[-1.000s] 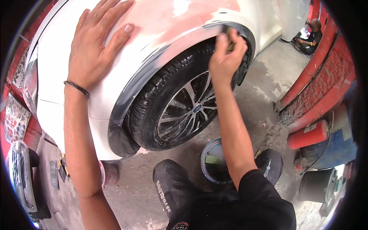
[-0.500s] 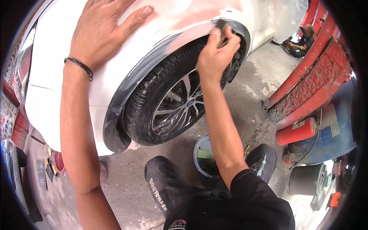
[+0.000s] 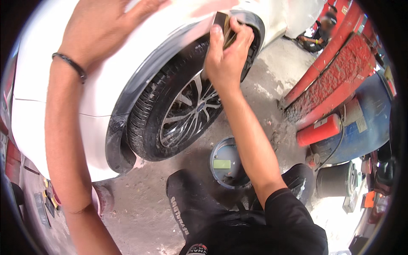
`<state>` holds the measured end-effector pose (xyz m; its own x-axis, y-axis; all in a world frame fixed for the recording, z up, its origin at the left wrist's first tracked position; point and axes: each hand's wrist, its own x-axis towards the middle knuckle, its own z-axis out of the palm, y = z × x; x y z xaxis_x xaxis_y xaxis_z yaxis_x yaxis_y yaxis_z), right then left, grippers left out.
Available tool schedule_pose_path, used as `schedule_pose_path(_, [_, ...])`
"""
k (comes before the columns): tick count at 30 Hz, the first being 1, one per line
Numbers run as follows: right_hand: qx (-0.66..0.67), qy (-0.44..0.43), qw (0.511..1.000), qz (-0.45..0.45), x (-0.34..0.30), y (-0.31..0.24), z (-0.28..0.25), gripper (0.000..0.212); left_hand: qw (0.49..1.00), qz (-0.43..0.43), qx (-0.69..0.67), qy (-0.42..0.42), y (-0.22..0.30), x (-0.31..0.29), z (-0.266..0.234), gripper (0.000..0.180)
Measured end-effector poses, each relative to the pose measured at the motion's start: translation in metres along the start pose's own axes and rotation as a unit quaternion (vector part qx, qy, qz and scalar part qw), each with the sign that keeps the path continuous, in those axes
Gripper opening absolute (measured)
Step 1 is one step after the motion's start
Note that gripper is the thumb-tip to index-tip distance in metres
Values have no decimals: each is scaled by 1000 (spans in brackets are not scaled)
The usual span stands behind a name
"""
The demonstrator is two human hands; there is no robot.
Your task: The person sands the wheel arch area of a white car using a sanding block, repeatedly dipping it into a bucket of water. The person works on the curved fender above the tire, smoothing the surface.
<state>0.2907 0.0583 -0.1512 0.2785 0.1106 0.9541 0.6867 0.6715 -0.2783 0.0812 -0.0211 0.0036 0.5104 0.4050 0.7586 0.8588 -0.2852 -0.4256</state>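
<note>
My right hand (image 3: pixel 227 63) grips a dark sanding block (image 3: pixel 220 20) with a yellowish side. The block is tilted against the upper edge of the wheel arch (image 3: pixel 142 80), over the black tyre (image 3: pixel 139 127). My left hand (image 3: pixel 95 32), slightly blurred, lies spread on the white car fender (image 3: pixel 95 97), its fingertips cut off by the upper frame edge. Patches of pink and grey show on the paint around the arch. Between my knees and the wheel stands a round bucket (image 3: pixel 211 159) with a flat green block (image 3: pixel 222 164) in it.
To the right are a red post (image 3: pixel 316 68), a red cylinder (image 3: pixel 318 130), a blue drum (image 3: pixel 367 131) and a dark grey bucket (image 3: pixel 335 179). Another person (image 3: pixel 323 32) sits low at the far right. Flat tools (image 3: pixel 43 208) lie at lower left, near a pinkish bucket (image 3: pixel 106 199).
The view has shifted, so the car sits further left in it. My right hand has moved the sanding block a little left along the arch. My left hand stays spread on the fender.
</note>
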Motion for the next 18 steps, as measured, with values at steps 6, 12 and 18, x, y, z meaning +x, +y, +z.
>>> schedule_pose_path(6, [114,-11,926,358,28,109,-55,46,999,37,-13,-16,3,4,-5,65])
schedule_pose_path(12, [132,-361,706,595,-143,97,-187,54,995,67,74,18,-50,2,29,56])
schedule_pose_path(18, [-214,-804,420,364,-340,96,-250,45,999,36,25,-12,-23,15,21,56])
